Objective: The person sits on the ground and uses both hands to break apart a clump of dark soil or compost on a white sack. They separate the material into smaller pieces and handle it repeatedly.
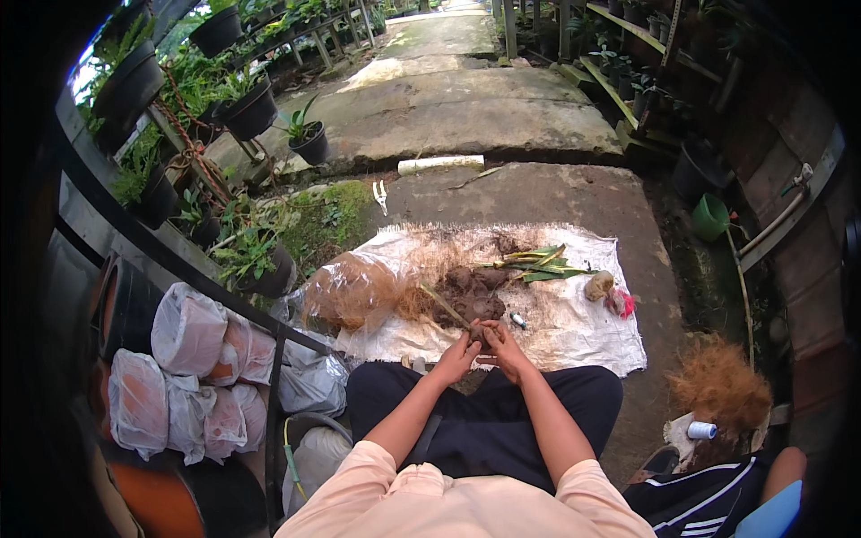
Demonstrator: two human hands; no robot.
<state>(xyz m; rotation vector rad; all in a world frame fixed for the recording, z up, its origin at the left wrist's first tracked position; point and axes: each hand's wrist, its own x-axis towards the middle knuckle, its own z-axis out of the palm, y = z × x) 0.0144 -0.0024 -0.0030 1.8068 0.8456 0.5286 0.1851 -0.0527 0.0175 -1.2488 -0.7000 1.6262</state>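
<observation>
Both of my hands are low over the front edge of a white woven sheet [572, 336]. My left hand [459, 356] and my right hand [506, 350] close around a dark clump of soil [478, 333]. From it a long, narrow pale-green leaf or stem [444, 301] slants up and left. Just beyond my fingers lies a heap of dark soil [467, 286]. A small thread spool [517, 320] rests right of the heap. Cut variegated leaves [548, 263] lie behind it. Left of the soil, a clear plastic bag [350, 289] holds brown fibre.
A brown ball [599, 286] and a pink-red bundle [621, 304] sit at the sheet's right. Pruning shears [380, 197] lie beyond it. Wrapped pots [188, 329] are stacked left. At right are loose fibre [720, 383], a thread cone [701, 430] and another person's leg [713, 497].
</observation>
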